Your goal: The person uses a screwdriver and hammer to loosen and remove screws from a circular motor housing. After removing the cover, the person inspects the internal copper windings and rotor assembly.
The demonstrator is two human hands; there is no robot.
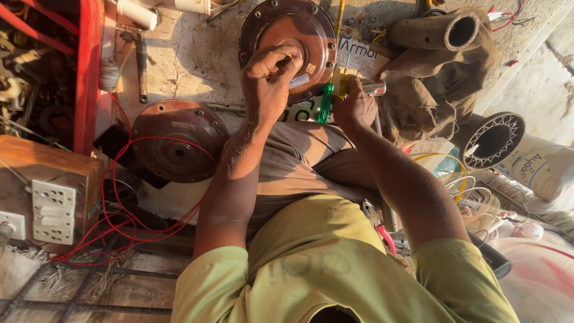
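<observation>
A round brown metal motor housing (299,24) with bolts round its rim rests in front of my knees. My left hand (269,81) presses down on its lower face, fingers bent over the centre. My right hand (354,103) is closed on a screwdriver with a green and yellow handle (326,101), held against the housing's lower right rim. A second, similar brown round housing (177,139) lies to the left on the floor, with red wires (128,227) looped over it.
A wooden switch box with white switches (51,197) stands at the left. A dusty pipe on brown cloth (442,33) and a round fan part (491,140) lie at the right. Red-handled pliers (382,230) sit by my right thigh.
</observation>
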